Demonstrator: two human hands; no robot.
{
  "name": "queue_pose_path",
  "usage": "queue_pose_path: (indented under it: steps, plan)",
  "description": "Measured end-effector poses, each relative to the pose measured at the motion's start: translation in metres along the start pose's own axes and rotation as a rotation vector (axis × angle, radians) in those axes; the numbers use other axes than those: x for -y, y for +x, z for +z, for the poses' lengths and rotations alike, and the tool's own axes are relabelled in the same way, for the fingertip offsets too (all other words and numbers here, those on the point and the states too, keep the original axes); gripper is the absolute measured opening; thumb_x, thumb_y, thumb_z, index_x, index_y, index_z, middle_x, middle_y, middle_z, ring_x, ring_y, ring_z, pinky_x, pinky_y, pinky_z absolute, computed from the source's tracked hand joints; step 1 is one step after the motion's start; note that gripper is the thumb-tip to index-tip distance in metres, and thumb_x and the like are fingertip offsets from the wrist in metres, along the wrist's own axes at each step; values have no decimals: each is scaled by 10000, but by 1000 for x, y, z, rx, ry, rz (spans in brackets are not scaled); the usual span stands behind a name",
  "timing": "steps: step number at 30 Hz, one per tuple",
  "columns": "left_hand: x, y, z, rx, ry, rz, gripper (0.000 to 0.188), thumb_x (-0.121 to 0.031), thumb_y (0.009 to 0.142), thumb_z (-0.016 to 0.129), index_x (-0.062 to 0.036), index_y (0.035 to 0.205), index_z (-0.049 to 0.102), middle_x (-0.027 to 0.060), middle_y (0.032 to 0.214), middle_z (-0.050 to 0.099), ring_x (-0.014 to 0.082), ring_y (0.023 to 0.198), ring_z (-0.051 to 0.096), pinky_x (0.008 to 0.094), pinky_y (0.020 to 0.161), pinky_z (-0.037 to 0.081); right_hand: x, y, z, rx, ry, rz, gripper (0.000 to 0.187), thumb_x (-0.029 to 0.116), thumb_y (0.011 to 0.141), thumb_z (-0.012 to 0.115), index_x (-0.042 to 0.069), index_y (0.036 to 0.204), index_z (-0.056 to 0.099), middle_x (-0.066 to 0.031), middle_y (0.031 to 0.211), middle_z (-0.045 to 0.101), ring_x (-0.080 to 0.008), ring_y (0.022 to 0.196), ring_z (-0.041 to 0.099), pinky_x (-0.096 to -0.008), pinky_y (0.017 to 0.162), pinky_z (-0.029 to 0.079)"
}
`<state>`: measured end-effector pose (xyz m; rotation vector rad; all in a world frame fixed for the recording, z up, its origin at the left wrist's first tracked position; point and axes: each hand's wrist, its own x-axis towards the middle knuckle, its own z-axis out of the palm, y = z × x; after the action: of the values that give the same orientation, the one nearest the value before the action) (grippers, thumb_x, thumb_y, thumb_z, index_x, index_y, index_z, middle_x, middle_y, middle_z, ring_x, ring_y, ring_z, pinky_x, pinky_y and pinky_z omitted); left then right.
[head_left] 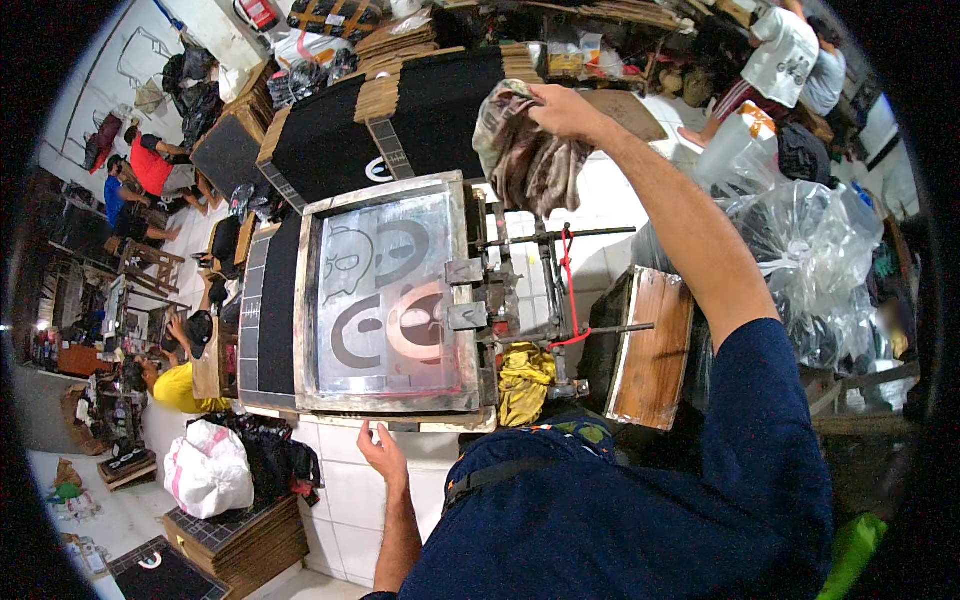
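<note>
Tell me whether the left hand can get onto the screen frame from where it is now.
Probably yes. The left hand rests at the near edge of the table, right beside the screen frame, with nothing between them. The right hand is away, holding a rag up beyond the frame.

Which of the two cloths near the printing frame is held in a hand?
The mottled grey-brown rag, gripped by the raised right hand beyond the screen frame. The yellow cloth lies untouched beside the frame's near corner.
</note>
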<state>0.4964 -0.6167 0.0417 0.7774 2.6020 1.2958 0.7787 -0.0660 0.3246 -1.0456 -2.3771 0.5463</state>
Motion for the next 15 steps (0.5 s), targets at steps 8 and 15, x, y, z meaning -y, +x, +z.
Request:
queue_pose_path:
  steps: [8, 15]
  plan:
    - [-137, 0, 90, 318, -130, 190, 392, -155, 963, 618, 10, 1310, 543, 136, 1229, 555, 198, 1014, 555, 320, 830, 497, -34, -10, 98, -292, 785, 371, 373, 203, 859, 561, 73, 1204, 615, -100, 987, 680, -212, 882, 623, -375, 777, 502]
    - [-254, 8, 193, 695, -630, -20, 587, -205, 1009, 532, -43, 1521, 297, 154, 1421, 457, 202, 1103, 563, 324, 855, 527, -11, -117, 197, -325, 815, 865, 384, 285, 984, 557, 68, 1295, 493, -124, 1113, 592, -206, 938, 575, -386, 811, 502]
